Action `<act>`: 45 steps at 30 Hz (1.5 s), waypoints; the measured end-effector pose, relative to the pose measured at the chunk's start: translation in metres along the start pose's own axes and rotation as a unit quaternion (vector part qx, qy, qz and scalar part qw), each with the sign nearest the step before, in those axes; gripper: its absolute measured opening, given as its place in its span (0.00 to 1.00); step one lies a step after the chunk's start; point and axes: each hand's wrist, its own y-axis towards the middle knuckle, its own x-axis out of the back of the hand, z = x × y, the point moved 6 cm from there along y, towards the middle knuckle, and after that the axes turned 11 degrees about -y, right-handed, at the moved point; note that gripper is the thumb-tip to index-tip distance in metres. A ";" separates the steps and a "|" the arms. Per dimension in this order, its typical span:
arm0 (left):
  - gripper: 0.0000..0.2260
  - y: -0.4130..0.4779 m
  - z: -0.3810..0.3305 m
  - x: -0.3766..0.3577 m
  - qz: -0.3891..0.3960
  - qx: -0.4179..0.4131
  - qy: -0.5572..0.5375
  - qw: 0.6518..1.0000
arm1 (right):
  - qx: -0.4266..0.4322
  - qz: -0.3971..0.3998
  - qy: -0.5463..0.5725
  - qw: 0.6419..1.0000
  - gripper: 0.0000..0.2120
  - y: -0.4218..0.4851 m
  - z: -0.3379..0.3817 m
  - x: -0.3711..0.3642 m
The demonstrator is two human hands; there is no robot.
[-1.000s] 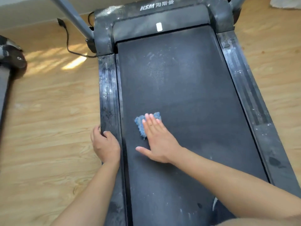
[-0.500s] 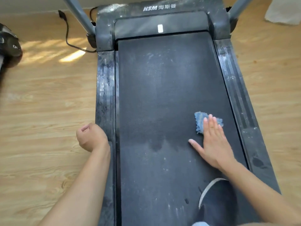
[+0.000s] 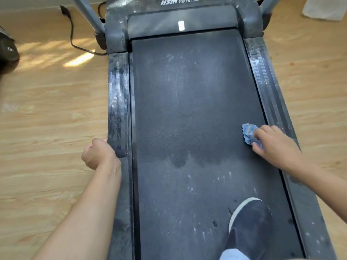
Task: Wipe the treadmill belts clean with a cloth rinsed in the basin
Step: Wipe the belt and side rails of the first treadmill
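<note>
At the right edge of the treadmill belt (image 3: 187, 109), the right hand (image 3: 276, 145) clutched the crumpled blue cloth (image 3: 248, 133), fingers curled round it. The left hand (image 3: 99, 154) was balled into an empty fist against the outer edge of the left side rail (image 3: 118, 102). A dark shoe (image 3: 251, 220) stood on the belt, near right.

Crumpled blue cloth (image 3: 247, 133) at the right edge of the dusty, streaked black belt (image 3: 187, 109)

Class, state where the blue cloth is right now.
Head view: the blue cloth sits at the right edge of the belt, beside the right side rail, held by the right hand.
</note>
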 end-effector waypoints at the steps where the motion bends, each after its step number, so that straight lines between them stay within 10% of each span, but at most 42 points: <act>1: 0.17 0.001 0.000 0.000 0.001 0.005 -0.003 1.000 | 0.000 0.024 -0.002 1.000 0.08 0.009 0.005 0.011; 8: 0.12 0.000 -0.008 0.002 0.097 -0.166 0.148 0.970 | 0.087 0.102 0.112 0.985 0.08 0.072 0.084 0.121; 12: 0.25 -0.039 0.022 -0.006 0.375 -0.469 0.320 0.733 | 0.148 0.135 0.082 0.976 0.08 0.083 0.125 0.173; 15: 0.27 -0.054 0.050 0.001 0.428 -0.569 0.424 0.560 | 0.203 0.148 -0.035 0.967 0.07 0.088 0.150 0.188; 22: 0.28 -0.052 0.047 -0.003 0.412 -0.567 0.455 0.549 | 0.176 0.143 0.017 0.974 0.07 0.091 0.221 0.187; 30: 0.29 -0.055 0.045 -0.002 0.410 -0.561 0.465 0.548 | -0.054 0.080 0.320 0.943 0.04 0.051 0.279 0.155; 38: 0.28 -0.058 0.047 -0.001 0.389 -0.592 0.476 0.522 | 0.066 -0.020 0.122 0.990 0.12 0.032 0.299 0.122; 45: 0.28 -0.054 0.048 -0.001 0.382 -0.607 0.442 0.539 | 0.171 0.059 0.086 0.980 0.19 0.000 0.338 0.045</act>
